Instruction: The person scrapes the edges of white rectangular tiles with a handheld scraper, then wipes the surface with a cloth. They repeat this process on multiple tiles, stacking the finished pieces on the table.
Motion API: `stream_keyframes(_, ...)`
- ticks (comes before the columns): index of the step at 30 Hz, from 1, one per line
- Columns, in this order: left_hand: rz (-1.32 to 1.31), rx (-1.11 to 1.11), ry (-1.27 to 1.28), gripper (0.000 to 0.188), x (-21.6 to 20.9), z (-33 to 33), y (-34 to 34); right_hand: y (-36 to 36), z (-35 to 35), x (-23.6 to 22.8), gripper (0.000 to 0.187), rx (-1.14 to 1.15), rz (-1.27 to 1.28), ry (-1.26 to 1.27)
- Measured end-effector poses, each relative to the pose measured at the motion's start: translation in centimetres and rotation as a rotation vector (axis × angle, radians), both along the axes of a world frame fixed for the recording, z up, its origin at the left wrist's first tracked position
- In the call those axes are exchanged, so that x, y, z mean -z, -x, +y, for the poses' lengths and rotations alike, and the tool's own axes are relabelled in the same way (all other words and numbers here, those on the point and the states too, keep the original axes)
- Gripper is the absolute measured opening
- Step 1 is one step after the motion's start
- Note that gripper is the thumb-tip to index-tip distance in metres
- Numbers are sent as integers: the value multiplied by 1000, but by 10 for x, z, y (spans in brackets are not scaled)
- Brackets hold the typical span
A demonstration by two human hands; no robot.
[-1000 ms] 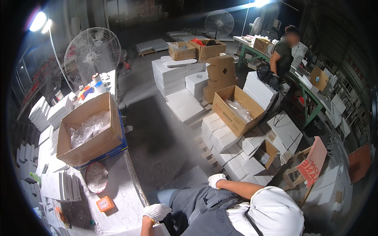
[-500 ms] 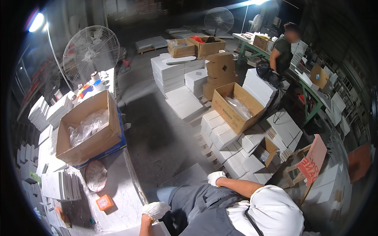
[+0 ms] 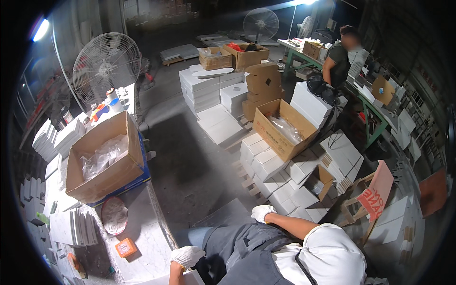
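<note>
My left hand [image 3: 188, 256], in a white knit glove, is low in the picture beside the table's edge. Its fingers are curled, and whatever they may hold is hidden. A pale flat piece [image 3: 192, 277] shows just below it, cut off by the lower edge. My right hand [image 3: 262, 213], gloved the same way, is in front of my grey apron [image 3: 237, 244] with its fingers bent inward; I cannot make out anything in them. On the table left of my left hand are an orange block [image 3: 126, 247] and a round, pink-rimmed dish [image 3: 114, 215] with whitish contents.
A carton of clear plastic bags [image 3: 97, 175] stands on the marbled table [image 3: 147, 209], near stacked white panels [image 3: 71, 228]. Across the floor, white boxes [image 3: 266, 164] on a pallet carry another open carton [image 3: 280, 137]. A large fan [image 3: 107, 66] and a person [image 3: 338, 59] are farther back.
The view has shifted very slightly, so the surroundings sit a little farther left. Both hands keep nearly the same place and pose.
</note>
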State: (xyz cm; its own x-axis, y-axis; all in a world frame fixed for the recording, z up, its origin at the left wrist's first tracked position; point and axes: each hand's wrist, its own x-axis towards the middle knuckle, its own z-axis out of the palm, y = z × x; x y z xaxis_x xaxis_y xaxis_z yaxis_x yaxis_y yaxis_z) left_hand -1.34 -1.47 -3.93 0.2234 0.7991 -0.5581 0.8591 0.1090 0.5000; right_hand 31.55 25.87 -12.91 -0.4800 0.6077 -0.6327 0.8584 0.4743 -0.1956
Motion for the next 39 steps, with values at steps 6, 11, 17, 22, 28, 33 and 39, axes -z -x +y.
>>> stream_keyframes(6,14,-131,127,46,-8,4,-4,-2,-10,-4,33,169,75,-49)
stream_keyframes(11,31,-114,86,43,-12,4,-4,0,-19,10,39,128,177,-92)
stream_keyframes(17,-64,69,-213,27,-8,-6,-2,-6,-25,32,45,296,294,-65)
stream_keyframes(22,13,-164,-118,32,-5,4,-12,12,-12,66,19,479,752,35)
stream_keyframes(28,11,-349,-15,36,-24,16,-18,28,4,77,16,972,1101,764)
stream_keyframes(33,19,-681,-74,35,-60,15,-33,56,4,48,17,771,940,560)
stream_keyframes(39,-12,-744,-187,34,-108,23,-84,53,-11,25,18,649,841,644)
